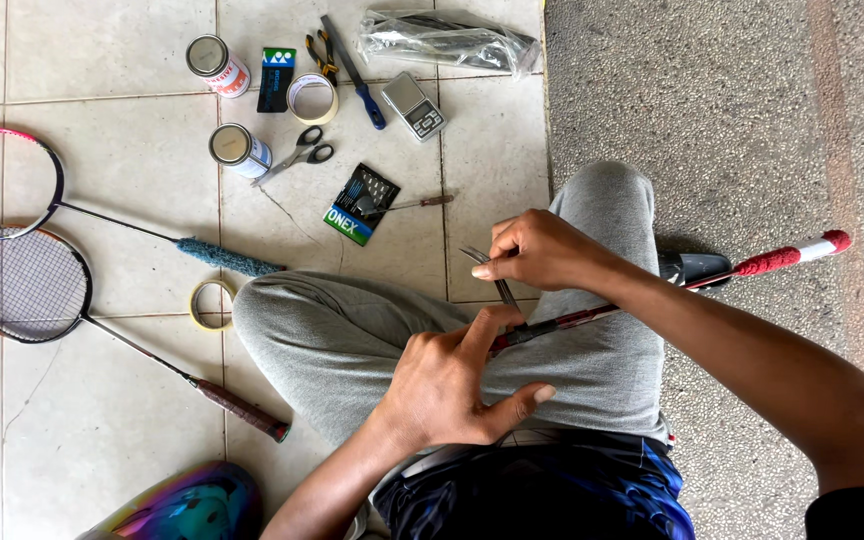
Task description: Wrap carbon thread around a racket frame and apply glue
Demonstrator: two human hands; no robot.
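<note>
A badminton racket lies across my lap; its dark shaft (pixel 642 297) runs right to a red and white grip (pixel 790 257). My left hand (pixel 452 380) pinches the racket near my knee, thumb spread. My right hand (pixel 542 250) is closed on a thin metal tool (pixel 492 275) whose tips point down toward the spot that the left hand pinches. The racket's head is hidden behind my hands and grey trouser legs (pixel 352 335).
On the tiled floor to the left lie two more rackets (pixel 27 285), tape rolls (pixel 210 305), two small cans (pixel 239 150), scissors (pixel 302 153), pliers (pixel 320 55), a screwdriver (pixel 357 75), a small scale (pixel 413 105), string packets (pixel 362 205) and a plastic bag (pixel 447 40). Rough concrete lies right.
</note>
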